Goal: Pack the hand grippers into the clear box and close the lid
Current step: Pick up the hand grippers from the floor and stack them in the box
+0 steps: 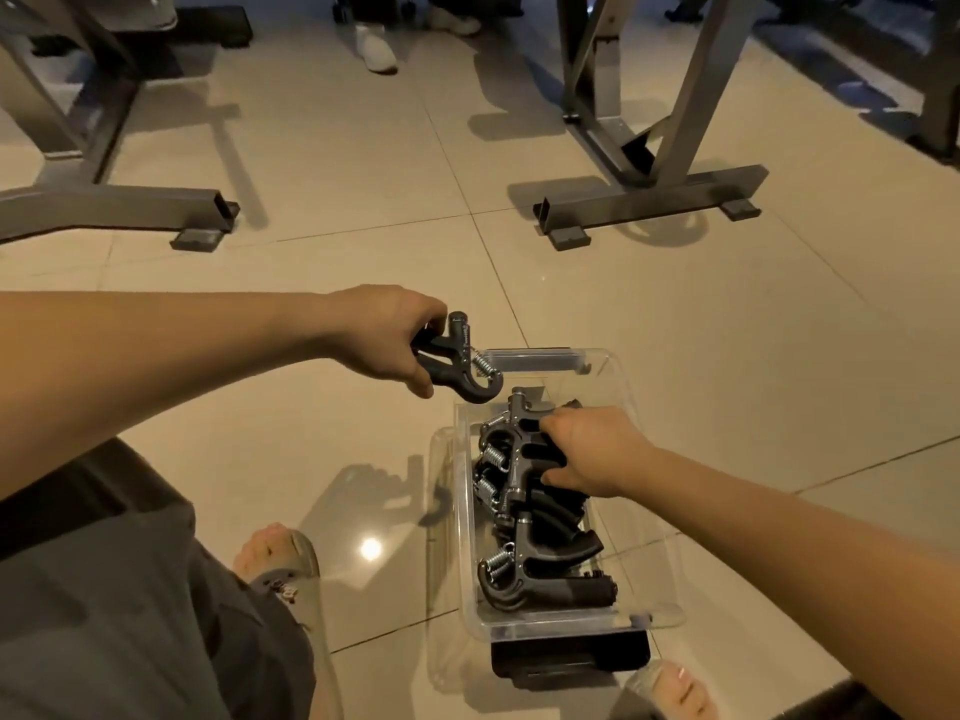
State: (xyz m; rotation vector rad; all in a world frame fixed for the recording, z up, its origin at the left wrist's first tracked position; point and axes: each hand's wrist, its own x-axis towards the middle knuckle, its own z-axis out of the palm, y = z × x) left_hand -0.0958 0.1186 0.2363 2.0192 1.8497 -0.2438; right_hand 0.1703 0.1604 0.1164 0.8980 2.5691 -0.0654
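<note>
A clear plastic box (641,558) stands open on the tiled floor between my feet, with several dark grey hand grippers (540,548) with steel springs lying in a row inside. My right hand (587,449) reaches into the box's far half and grips the handles of one of these grippers. My left hand (389,335) holds another hand gripper (457,366) by its handles, raised just beyond the box's far left corner. The clear lid (441,563) seems to lie beside and under the box on its left; its edges are hard to tell.
Grey metal frame legs (649,200) stand on the floor ahead at right, and another frame (114,200) at left. My sandalled feet (280,558) flank the box. Other people's shoes (376,46) show at the far top.
</note>
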